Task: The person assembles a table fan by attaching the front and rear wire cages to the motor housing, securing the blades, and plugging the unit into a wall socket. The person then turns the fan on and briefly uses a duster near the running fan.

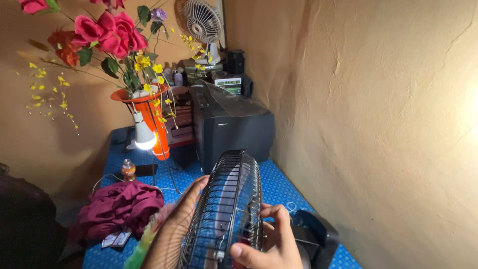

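Observation:
A black wire fan guard (226, 209), round and seen nearly edge-on, stands upright low in the head view. My left hand (174, 226) lies flat against its left side, fingers spread upward. My right hand (271, 241) grips its right rim, thumb over the front wires. The fan's black base (313, 234) sits just right of my right hand on the blue patterned tablecloth (279, 184).
An old black television (231, 127) stands behind the guard. An orange vase (152, 124) of artificial roses, a lit bulb (144, 137), a small bottle (129, 170) and a maroon cloth heap (119, 204) are at left. A white fan (203, 22) is far back. The wall runs along the right.

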